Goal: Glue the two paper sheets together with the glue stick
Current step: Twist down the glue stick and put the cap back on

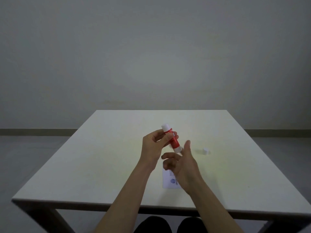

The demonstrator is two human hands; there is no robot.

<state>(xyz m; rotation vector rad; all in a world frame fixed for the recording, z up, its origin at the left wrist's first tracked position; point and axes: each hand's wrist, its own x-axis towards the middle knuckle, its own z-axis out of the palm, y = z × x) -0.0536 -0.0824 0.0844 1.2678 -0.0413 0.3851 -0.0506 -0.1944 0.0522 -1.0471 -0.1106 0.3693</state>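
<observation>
My left hand point(154, 145) holds a red glue stick point(173, 140) with white ends, tilted above the middle of the table. Its white cap point(205, 151) stands apart on the table to the right. My right hand point(182, 163) hovers just below the stick's lower end, fingers spread and holding nothing. A small white paper sheet point(168, 181) with a blue round logo lies on the table under my right wrist, partly hidden by it. I cannot tell whether a second sheet lies with it.
The pale square table point(101, 165) stands before a plain wall, its near edge point(67, 201) close to me. Dark knees point(168, 224) show under the front edge.
</observation>
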